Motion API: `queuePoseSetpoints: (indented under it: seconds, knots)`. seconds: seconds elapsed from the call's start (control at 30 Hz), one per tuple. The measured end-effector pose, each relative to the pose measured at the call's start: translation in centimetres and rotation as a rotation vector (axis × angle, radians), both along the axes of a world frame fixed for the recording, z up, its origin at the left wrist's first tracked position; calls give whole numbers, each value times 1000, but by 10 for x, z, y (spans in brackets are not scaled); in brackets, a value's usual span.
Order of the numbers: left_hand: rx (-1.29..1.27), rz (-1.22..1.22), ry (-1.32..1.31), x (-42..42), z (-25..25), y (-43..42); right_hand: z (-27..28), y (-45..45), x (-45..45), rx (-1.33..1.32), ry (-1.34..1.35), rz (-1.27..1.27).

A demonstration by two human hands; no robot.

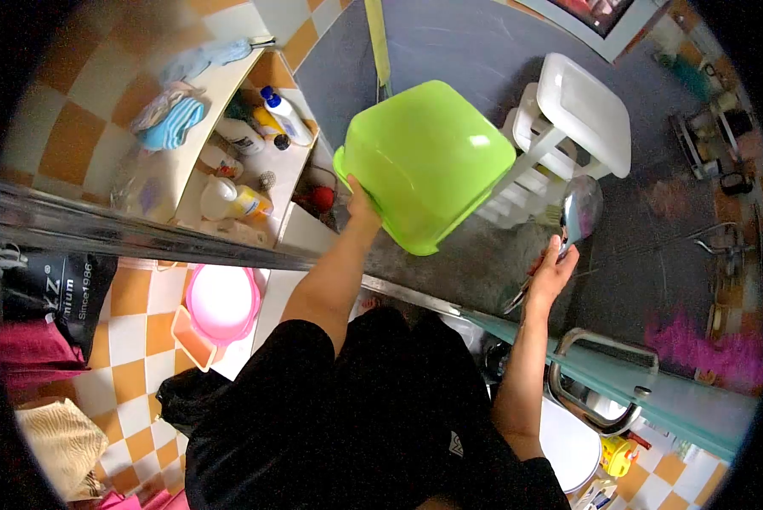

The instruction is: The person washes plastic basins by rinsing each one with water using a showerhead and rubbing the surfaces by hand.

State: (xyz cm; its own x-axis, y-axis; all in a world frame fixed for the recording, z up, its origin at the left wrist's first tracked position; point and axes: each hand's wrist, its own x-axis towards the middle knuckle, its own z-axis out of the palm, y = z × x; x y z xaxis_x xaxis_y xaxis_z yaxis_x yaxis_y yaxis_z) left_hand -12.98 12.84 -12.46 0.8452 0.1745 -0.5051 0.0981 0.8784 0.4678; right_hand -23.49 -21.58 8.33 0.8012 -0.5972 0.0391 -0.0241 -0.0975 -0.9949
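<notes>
My left hand (363, 204) is closed on the rim of a lime-green plastic basin (432, 157), tilted with its smooth outer bottom facing me. The basin hangs above the grey shower floor (470, 255). To the right, my right hand (551, 274) is wrapped round the handle of a chrome handheld shower head (581, 204), whose wide head points up and away. Whether water runs from it I cannot tell. The left fingers are partly hidden behind the basin.
A white plastic stool (589, 110) stands beyond the shower head. On the left, shelves (288, 161) hold several bottles and cloths. A glass door (526, 340) with a metal handle (560, 365) is beside my right arm. A pink basin (222, 302) sits at lower left.
</notes>
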Motion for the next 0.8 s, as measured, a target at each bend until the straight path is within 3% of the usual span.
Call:
queuePoseSetpoints:
  seconds: [0.17, 0.27, 0.53, 0.63, 0.7, 0.77, 0.8]
  knots:
    - [-202, -91, -6, 2, -30, -10, 9, 3, -1, -6, -16, 34]
    - [-272, -146, 40, -4, -2, -22, 14, 6, 0, -39, -25, 35]
    - [-362, -125, -161, 0, -3, -35, 10, 10, 1, -12, -66, 21]
    - [-380, -202, -148, 6, 3, -25, -6, -4, 1, -52, -43, 49]
    - [-352, -124, -139, 15, -3, -26, -5, -2, 0, -120, -102, 21]
    - [-165, 38, 95, 0, 31, -22, -12, -12, -5, -171, -100, 4]
    - [-5, 153, 320, -9, 75, -27, -27, -22, 0, -342, -122, 5]
